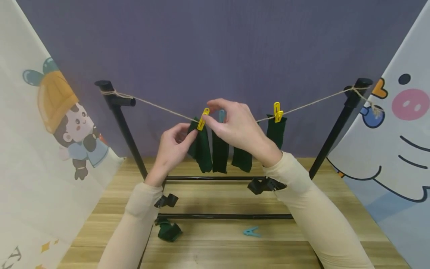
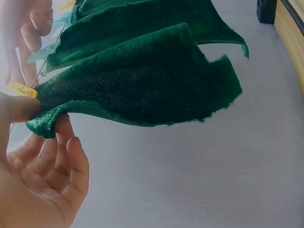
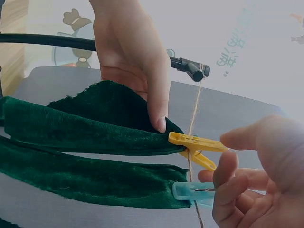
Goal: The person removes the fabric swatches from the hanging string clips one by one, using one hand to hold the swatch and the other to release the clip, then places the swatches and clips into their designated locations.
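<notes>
My left hand (image 1: 173, 149) pinches the top edge of a dark green cloth strip (image 2: 133, 85) between thumb and fingers, just below a yellow clothespin (image 1: 203, 119). That clothespin stands over the twine, its jaws closed on the cloth and its handles spread. My right hand (image 1: 238, 125) has curled fingers at the handle end, the thumb touching one handle (image 3: 216, 145). Beside it on the line a blue clothespin (image 3: 192, 191) holds a second green strip (image 1: 220, 153). Another strip (image 1: 242, 160) hangs partly behind my right hand.
The twine (image 1: 161, 106) runs between two black posts (image 1: 129, 138) of a frame with low crossbars (image 1: 221, 216). A yellow clothespin (image 1: 277, 113) holds a strip (image 1: 275, 134) at right. On the wooden table lie a crumpled green cloth (image 1: 169, 231) and a blue clothespin (image 1: 251, 232).
</notes>
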The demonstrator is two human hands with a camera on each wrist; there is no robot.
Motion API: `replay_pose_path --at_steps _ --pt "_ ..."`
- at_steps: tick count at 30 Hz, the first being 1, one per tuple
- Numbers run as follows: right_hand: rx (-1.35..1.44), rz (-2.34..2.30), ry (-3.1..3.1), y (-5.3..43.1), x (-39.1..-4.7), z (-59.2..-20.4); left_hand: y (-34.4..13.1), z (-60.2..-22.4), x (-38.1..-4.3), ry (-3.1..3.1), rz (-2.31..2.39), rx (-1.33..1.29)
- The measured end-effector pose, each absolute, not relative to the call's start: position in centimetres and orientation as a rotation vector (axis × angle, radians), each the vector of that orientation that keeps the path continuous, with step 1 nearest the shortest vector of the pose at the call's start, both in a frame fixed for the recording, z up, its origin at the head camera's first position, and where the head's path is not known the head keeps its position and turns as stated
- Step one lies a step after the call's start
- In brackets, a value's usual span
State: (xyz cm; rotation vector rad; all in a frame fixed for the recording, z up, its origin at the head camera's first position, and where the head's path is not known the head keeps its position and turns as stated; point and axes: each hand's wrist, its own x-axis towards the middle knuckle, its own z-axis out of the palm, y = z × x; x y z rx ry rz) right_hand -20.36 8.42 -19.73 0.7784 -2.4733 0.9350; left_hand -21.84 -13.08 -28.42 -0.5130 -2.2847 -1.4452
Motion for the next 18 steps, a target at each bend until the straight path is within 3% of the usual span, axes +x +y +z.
replay_pose_path --at_steps 18 --pt "0.83 0.987 -2.426 8.36 -20.79 -20.14 -13.11 -28.71 -21.92 -2.27 -1.437 -0.521"
